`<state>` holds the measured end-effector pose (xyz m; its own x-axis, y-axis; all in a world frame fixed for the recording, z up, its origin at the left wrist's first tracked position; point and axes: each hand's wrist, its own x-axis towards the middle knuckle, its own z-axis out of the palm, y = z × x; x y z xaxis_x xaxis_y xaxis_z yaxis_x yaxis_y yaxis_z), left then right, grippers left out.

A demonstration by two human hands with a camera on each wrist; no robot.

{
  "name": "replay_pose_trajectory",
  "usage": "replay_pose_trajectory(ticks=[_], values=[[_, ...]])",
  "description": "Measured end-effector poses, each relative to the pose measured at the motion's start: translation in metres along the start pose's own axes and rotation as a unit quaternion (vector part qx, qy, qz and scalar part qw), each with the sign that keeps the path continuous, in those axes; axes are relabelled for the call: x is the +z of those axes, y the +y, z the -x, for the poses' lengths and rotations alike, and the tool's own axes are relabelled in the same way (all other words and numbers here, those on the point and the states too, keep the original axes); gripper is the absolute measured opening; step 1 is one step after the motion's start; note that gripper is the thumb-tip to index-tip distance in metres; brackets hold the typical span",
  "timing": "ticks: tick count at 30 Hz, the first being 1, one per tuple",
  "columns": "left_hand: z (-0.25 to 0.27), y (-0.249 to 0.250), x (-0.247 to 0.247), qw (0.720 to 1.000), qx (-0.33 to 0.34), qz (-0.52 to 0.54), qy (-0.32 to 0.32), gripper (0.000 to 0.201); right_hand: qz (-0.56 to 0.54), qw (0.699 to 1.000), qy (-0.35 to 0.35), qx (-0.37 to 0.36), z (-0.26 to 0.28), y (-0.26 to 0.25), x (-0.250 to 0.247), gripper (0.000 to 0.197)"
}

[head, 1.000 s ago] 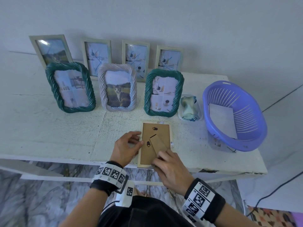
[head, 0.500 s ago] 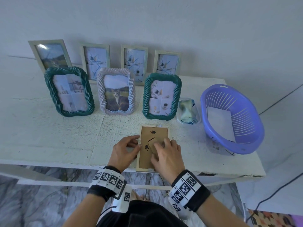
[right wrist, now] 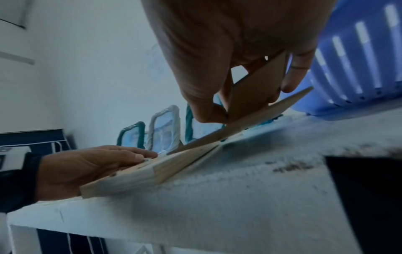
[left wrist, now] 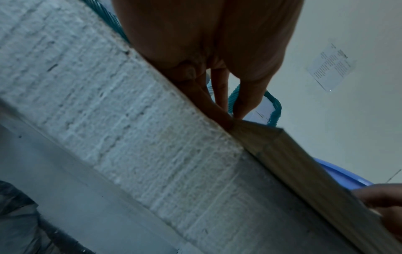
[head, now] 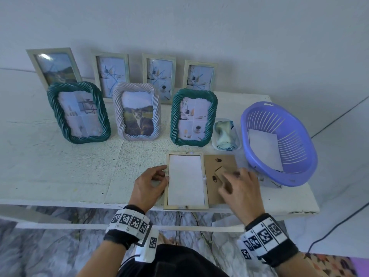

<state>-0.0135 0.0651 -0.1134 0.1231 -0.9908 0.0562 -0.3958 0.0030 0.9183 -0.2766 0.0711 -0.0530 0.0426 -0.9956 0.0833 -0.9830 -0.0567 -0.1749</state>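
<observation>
Frame (head: 185, 207) lies face down at the near edge of the table (head: 60, 166), back off, with a white sheet (head: 185, 179) showing inside it.

Backing board (head: 227, 162) is just right of the frame. It is tilted: the low edge sits at the frame's right rail and the far edge is raised off the table (clearest in the right wrist view).

Right hand (head: 242, 193): thumb (right wrist: 206, 110) and fingers pinch the board's fold-out stand (head: 220, 172), and the board hangs from that grip.

Left hand (head: 148, 187): fingers close together and only lightly bent, tips pressing on the frame's left rail. Nothing is gripped as far as the views show.

Surroundings: purple basket (head: 299, 170) to the right of the board, near it but apart. A row of standing frames (head: 137, 114) is at the back of the table.
</observation>
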Motion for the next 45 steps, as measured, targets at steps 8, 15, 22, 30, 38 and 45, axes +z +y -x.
replay_pose_trajectory(ticks=[8, 15, 22, 30, 38, 45], values=[[0.0, 0.0, 0.001, 1.0, 0.002, -0.004, -0.001, 0.033, 0.006, 0.997, -0.076, 0.017, 0.005, 0.005, 0.021, 0.035], [0.001, -0.001, 0.0, 1.0, -0.003, -0.007, -0.002, 0.032, -0.065, 0.99, -0.109, -0.065, -0.008, -0.038, 0.012, 0.059], [0.001, -0.002, 0.0, 1.0, 0.01, -0.016, -0.002, 0.033, -0.012, 0.965, -0.239, -0.106, -0.024, -0.064, 0.038, 0.115], [0.001, -0.002, 0.001, 1.0, 0.012, -0.017, -0.002, 0.033, 0.011, 0.963, -0.244, -0.111, -0.031, -0.066, 0.042, 0.125], [0.002, 0.0, 0.0, 1.0, 0.01, -0.02, -0.004, 0.033, -0.022, 0.969, -0.232, -0.082, -0.034, -0.073, 0.036, 0.126], [0.001, 0.005, -0.003, 1.0, 0.007, -0.027, -0.014, 0.033, -0.053, 0.988, -0.094, -0.111, -0.027, -0.081, 0.028, 0.104]])
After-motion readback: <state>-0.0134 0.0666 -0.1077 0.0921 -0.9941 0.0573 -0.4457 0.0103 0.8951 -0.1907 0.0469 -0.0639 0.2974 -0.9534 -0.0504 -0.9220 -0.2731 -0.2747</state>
